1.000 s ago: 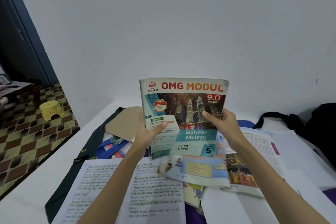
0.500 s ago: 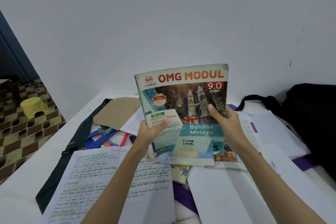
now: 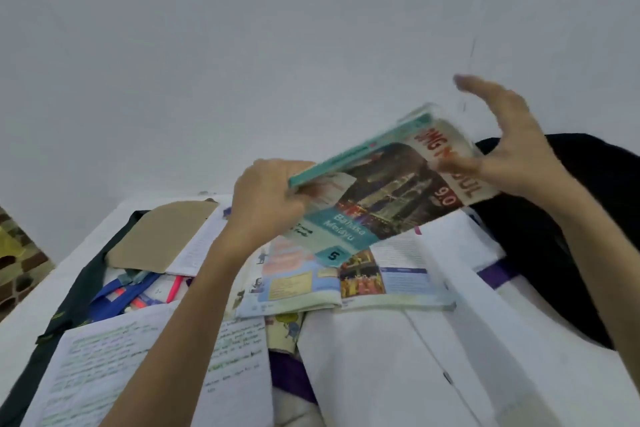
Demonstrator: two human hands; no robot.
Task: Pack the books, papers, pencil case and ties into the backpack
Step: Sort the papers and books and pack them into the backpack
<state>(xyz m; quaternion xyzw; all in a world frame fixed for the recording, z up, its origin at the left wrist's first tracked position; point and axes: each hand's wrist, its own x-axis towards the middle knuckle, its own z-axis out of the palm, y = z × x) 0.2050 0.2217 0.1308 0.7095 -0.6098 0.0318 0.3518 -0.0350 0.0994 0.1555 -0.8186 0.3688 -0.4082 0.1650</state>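
I hold the "OMG MODUL" Bahasa Melayu book in the air, tilted, its top end pointing right toward the black backpack. My left hand grips the book's lower left corner by the spine. My right hand is at the top end, thumb on the cover and fingers spread straight above the edge. Below lie an open textbook, handwritten papers, a blue pencil case with pens and a dark green tie.
A brown-covered book lies at the back left on the white surface. Blank white sheets and a purple item cover the front right. A white wall stands close behind. Patterned floor shows at the far left.
The book has swung from upright and facing me to tilted, and moved right toward the backpack. My right hand's fingers have come off the cover and spread. The view has panned right.
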